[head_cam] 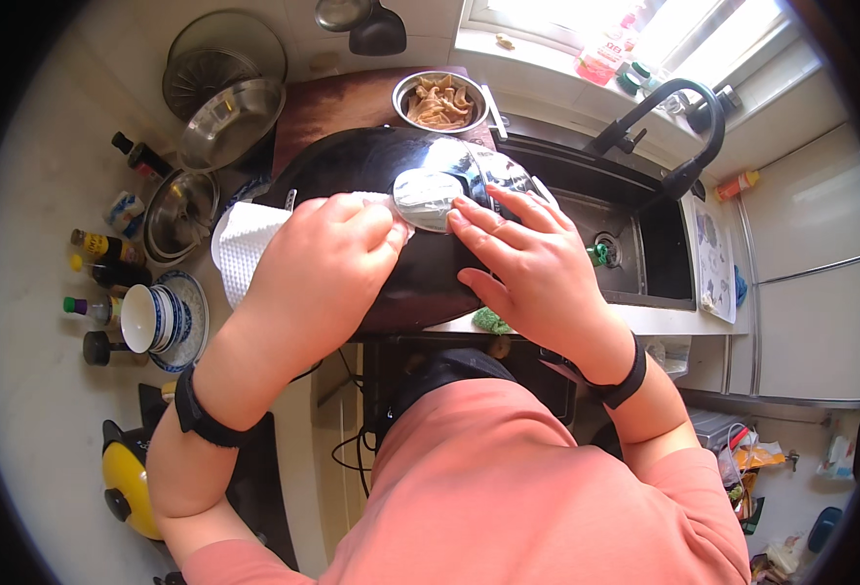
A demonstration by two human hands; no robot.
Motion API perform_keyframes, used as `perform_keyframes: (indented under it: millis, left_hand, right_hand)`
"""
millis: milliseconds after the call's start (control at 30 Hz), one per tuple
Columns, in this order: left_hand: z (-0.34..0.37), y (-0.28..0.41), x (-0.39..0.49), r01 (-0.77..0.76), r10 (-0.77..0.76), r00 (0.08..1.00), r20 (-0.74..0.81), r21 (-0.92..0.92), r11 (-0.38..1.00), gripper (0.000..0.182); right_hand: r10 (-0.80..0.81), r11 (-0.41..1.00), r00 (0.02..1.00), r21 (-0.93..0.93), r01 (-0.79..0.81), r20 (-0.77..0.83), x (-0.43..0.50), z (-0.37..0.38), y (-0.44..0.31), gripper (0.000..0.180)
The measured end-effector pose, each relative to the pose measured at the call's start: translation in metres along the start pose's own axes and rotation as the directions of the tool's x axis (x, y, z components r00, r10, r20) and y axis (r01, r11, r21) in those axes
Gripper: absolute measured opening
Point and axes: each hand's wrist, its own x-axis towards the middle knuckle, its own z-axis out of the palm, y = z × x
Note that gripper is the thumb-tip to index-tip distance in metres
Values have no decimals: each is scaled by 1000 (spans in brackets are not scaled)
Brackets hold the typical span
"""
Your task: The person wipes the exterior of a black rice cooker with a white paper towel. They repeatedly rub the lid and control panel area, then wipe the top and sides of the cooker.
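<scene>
A large glossy black appliance (430,278) with a rounded body lies before me on the counter. A shiny oval panel (421,196) sits on its upper face. My left hand (335,256) is closed on a white textured cloth or paper towel (253,238), pressing part of it against the black surface left of the panel. The rest of the towel hangs out to the left of the hand. My right hand (517,252) rests flat with fingers apart on the appliance, its fingertips at the panel's right edge. The underside of the left hand is hidden.
Behind the appliance, a metal bowl (398,110) of brown food pieces stands on a wooden board (342,102). A black sink (653,256) with a black faucet (711,142) lies right. Stacked bowls (141,318), bottles (104,248) and steel bowls (214,146) stand left. A green scrubber (490,320) lies at the front edge.
</scene>
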Motion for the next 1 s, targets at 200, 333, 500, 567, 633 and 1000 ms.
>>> perform_keyframes:
  millis: [200,333,500,567,633,1000]
  left_hand:
    - [-21,16,-14,156,-157,988,13,-185,970,30]
    - [-19,-4,-8,405,-455,878,-147,-277,871,30]
    - [11,-17,12,363,-364,930,41,-248,898,31]
    - [17,-12,12,361,-373,928,4,-263,895,31]
    - [17,-7,11,356,-371,928,-17,-245,902,31]
    - [20,40,3,271,-260,960,-108,101,957,38]
  right_hand:
    - [12,1000,1000,6,-12,11,-3,1,1,52]
    - [3,1000,1000,-16,-3,20,-2,1,1,52]
    - [0,1000,1000,-19,1,24,-2,2,2,52]
    - [0,1000,1000,-16,1,17,-3,3,3,53]
    - [-4,1000,1000,0,4,0,-4,4,3,53]
    - [16,999,1000,37,-16,-22,-7,8,2,54]
